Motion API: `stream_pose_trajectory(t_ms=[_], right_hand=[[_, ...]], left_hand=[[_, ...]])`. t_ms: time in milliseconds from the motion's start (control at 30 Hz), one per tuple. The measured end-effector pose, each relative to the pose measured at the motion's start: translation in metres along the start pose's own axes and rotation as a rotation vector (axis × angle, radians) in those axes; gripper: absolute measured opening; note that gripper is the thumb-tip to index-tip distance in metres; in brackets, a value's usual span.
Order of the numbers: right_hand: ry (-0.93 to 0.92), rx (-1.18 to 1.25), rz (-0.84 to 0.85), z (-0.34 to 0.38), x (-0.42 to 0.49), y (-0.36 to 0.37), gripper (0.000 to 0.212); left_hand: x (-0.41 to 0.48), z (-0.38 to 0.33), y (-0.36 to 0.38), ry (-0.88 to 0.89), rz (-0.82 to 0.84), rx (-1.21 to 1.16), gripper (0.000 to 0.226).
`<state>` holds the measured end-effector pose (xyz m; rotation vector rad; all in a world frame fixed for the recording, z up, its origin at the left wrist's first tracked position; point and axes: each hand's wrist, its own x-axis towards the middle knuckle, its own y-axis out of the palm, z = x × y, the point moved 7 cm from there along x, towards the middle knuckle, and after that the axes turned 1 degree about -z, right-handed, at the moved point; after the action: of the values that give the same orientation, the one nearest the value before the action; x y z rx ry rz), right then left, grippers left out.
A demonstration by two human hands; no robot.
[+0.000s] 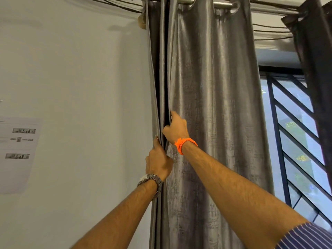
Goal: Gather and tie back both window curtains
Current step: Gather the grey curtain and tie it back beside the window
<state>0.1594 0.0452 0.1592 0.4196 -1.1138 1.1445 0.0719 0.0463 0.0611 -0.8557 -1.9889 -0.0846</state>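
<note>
Fingers of the right hand [177, 128] curl into a fold of the grey curtain [212, 108], pinching the pleat edge; the thumb side is hidden, so the exact pinch cannot be confirmed. Just below, the left hand [159, 162] closes its fingers on the outer folds beside the wall [80, 78]. This curtain hangs from eyelets on the rod [222, 5], bunched toward the rod's left end. A second, darker curtain [316, 60] hangs at the rod's right end, with the window grille [296, 141] exposed between the two.

Judged step: gathering the left-end curtain before tying.
- Collect one pleat at a time into the left hand
- Keep both grips level so folds stack evenly
- Avoid pulling downward; eyelets may bind on the rod
- No tie-back is visible; locate it first
</note>
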Motion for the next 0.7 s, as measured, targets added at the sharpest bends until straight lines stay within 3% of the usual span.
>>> stream_pose_trajectory(t_ms=[100,333,567,633,700], right_hand=[[-0.016,0.010,0.032,0.000,-0.007,0.003,0.025],[0.033,0.107,0.103,-0.017,-0.017,0.002,0.029],[0.109,-0.374,-0.477,-0.071,-0.025,-0.068,0.040],[0.198,-0.333,-0.581,-0.091,-0.035,-0.083,0.061],[0.262,-0.180,-0.582,-0.112,-0.039,-0.087,0.084]], left_hand=[[0.015,-0.005,-0.011,0.042,-0.043,-0.020,0.078],[0.041,-0.015,-0.027,0.075,-0.089,-0.008,0.059],[0.050,-0.009,-0.010,0.023,-0.064,-0.021,0.061],[0.050,-0.009,-0.003,0.019,-0.061,-0.049,0.066],[0.050,-0.011,0.004,0.020,-0.073,-0.089,0.073]])
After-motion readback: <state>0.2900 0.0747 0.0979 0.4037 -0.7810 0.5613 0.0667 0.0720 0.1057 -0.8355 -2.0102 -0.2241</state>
